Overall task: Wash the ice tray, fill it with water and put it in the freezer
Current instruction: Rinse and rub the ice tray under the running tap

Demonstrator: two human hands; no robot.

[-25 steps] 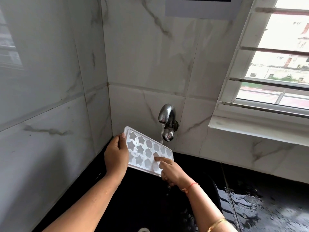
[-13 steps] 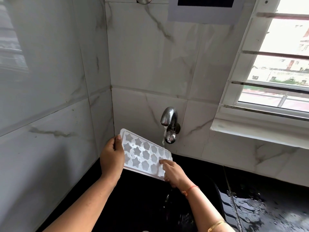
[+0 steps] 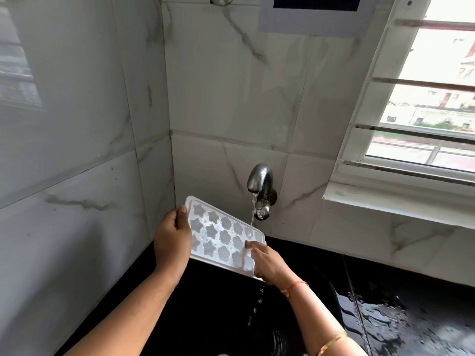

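- The ice tray (image 3: 221,235) is white, thin-walled plastic with star and flower cavities. It is held in the air at centre frame, tilted so its right end dips under the stream.
- It looks light, and probably flexes a little if twisted. Once filled it will be heavier and quick to spill, so it will need to be kept level.
- Wet plastic is slippery. The plain rim at the two short ends is the safest place to hold it, with thumbs on top and fingers beneath.
- The left hand (image 3: 172,237) grips the left short end with the thumb laid on the rim. Its fingers are hidden under the tray.
- The right hand (image 3: 267,263) pinches the right end, with one finger lying across the cavities and the others curled at the lower edge.
- Water (image 3: 252,214) falls from the chrome tap (image 3: 259,181) just above, strikes the right cavities and drips off the low corner.
- Below is a dark sink (image 3: 205,317), with the wet black bench (image 3: 411,325) at lower right.
- Marbled wall tiles (image 3: 231,98) stand behind, and a barred window (image 3: 424,111) fills the upper right.
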